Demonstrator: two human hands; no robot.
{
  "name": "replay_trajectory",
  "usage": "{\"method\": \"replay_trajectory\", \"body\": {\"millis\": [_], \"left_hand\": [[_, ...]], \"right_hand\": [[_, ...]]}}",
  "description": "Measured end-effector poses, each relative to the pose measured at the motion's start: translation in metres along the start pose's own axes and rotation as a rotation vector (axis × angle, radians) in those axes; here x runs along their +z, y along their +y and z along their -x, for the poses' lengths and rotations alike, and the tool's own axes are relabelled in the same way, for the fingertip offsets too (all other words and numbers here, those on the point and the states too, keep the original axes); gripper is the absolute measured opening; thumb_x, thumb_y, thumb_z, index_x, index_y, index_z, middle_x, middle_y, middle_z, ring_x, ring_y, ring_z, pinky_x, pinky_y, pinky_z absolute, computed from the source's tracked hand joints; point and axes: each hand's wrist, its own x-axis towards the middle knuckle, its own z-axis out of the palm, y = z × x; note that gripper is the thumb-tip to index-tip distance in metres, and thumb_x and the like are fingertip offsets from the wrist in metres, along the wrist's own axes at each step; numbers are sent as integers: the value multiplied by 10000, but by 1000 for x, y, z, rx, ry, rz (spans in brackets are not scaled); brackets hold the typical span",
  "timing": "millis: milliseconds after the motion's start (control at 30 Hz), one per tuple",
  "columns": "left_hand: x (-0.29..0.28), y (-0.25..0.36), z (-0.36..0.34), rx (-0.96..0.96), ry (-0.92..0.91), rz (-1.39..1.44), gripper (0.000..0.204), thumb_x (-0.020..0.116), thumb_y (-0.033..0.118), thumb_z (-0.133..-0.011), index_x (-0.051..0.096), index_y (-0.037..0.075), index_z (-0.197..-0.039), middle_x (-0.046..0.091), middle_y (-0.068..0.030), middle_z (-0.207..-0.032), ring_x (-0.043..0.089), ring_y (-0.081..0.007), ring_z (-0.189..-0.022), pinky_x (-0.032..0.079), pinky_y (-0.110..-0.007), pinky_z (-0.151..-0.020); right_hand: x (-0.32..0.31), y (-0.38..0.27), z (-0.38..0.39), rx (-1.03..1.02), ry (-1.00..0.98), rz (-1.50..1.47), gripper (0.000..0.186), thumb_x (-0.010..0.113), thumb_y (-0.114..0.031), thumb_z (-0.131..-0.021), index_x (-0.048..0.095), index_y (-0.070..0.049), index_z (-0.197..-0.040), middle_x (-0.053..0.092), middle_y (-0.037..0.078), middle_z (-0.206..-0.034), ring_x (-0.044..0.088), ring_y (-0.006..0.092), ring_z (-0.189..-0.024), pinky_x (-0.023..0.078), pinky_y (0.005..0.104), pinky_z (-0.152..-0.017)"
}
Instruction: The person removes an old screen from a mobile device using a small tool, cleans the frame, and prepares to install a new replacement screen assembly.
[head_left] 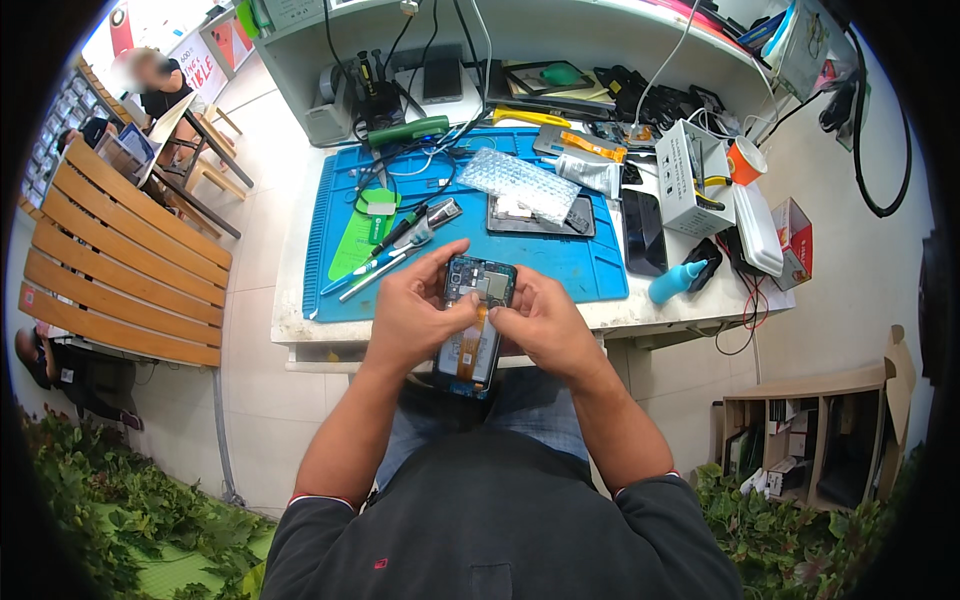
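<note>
An opened smartphone (484, 345) is held upright between my two hands, just off the near edge of the bench. Its circuit board, grey battery and an orange flex cable (468, 350) lie bare. My left hand (420, 310) grips the phone's left side, its thumb pressing near the top of the cable. From the right side my right hand (545, 318) grips it too, thumb tip on the same spot. Fingers behind the phone are mostly hidden. Just beyond, on the blue repair mat (590, 270), lie a toothbrush (375, 265), tweezers and a pen-like tool.
Bubble wrap (505, 180) covers part of another opened device (540, 218) on the mat. A dark phone (643, 232), a blue bottle (677, 281) and a white box (690, 165) stand at the right. Cables and a green-handled tool (408, 131) lie toward the back shelf.
</note>
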Motion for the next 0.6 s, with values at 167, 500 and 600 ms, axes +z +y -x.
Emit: {"method": "replay_trajectory", "body": {"millis": [167,500,600], "left_hand": [[-13,0,3,-39,-41,-5,630,736,9,-919,543,-76,-1512,753,-99,-1075,698,-101,-923,579,-250,-810],[-35,24,4,-250,-266,78,715,759,198,-935,498,-12,-1567,743,-81,-991,690,-108,-820,548,-231,-708],[-32,32,2,-350,-234,143,633,747,86,-942,532,-31,-1526,694,-12,-909,648,-53,-794,483,-185,-693]], "right_hand": [[-17,2,-3,96,-20,42,434,635,2,-966,501,58,-1375,717,90,-1074,696,113,-867,565,273,-713],[-29,-10,-17,132,-311,-22,458,699,-66,-1008,528,56,-1415,759,151,-1131,734,163,-991,592,302,-883],[-32,-14,-22,182,-416,107,449,730,-93,-1008,560,46,-1399,754,122,-1110,725,155,-966,583,295,-860]]}}
